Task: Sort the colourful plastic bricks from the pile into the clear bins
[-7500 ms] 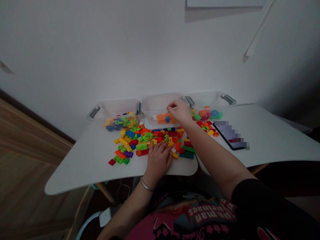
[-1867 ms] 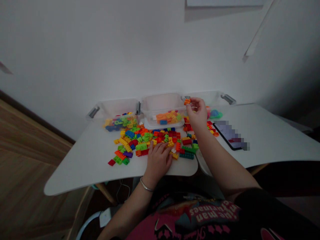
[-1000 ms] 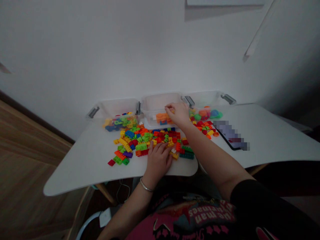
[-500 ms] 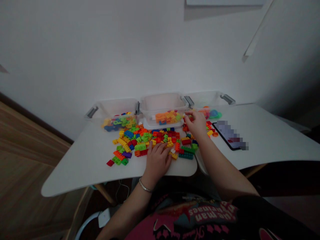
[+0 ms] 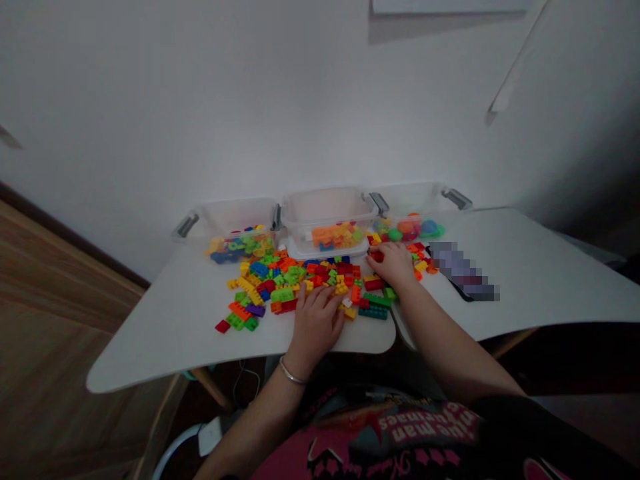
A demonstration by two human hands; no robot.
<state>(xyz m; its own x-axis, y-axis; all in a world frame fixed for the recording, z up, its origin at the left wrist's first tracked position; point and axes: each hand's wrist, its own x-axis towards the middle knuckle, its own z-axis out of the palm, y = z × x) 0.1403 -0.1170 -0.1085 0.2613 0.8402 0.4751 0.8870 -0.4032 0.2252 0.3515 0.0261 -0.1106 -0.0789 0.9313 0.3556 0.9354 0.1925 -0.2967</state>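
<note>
Colourful toy bricks (image 5: 283, 294) lie in a loose pile on the white table (image 5: 165, 333). My left hand (image 5: 317, 319) rests at the pile's front edge, fingers apart over yellow and red bricks, gripping none. At the right side of the pile is my right hand (image 5: 395, 265), its fingers curled down beside red and orange bricks; whatever is between its fingertips is too small to make out. A dark teal brick (image 5: 373, 313) and a green brick (image 5: 377, 300) lie between the two hands.
Three clear bins stand along the wall: the left bin (image 5: 240, 217), the middle bin (image 5: 325, 208) on a white lid, and the right bin (image 5: 415, 197), all holding coloured pieces. A phone (image 5: 463, 273) lies to the right.
My right hand has moved down and slightly toward me, from beside the right bin to the bricks on the table. My left hand has barely moved.
</note>
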